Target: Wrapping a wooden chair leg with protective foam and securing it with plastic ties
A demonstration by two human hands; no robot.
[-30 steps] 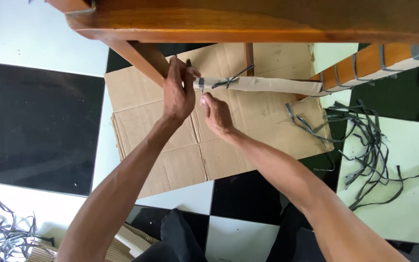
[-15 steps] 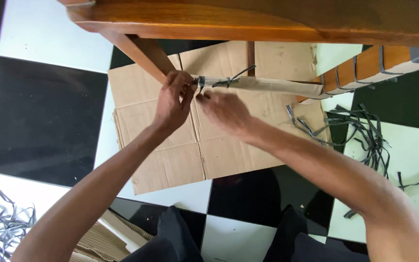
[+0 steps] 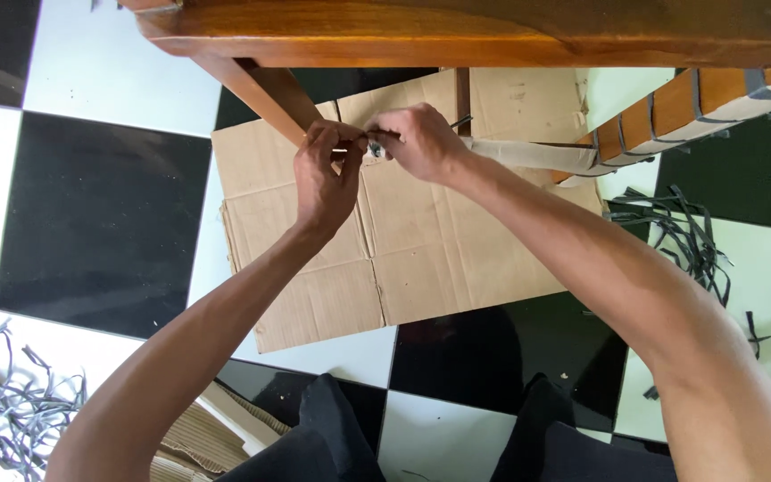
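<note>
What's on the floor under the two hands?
In the head view, flat brown cardboard lies on the tiles beneath the left hand and right hand.

Soft, even daylight is filling the scene. Glare is washing out the white floor tiles (image 3: 118, 62) left of the hands. Faint shadows are lying under both forearms on the cardboard sheet (image 3: 421, 250), and focus is staying sharp throughout.

Black-and-white checkered floor (image 3: 100, 223) — wooden furniture (image 3: 493, 31) above.
</note>
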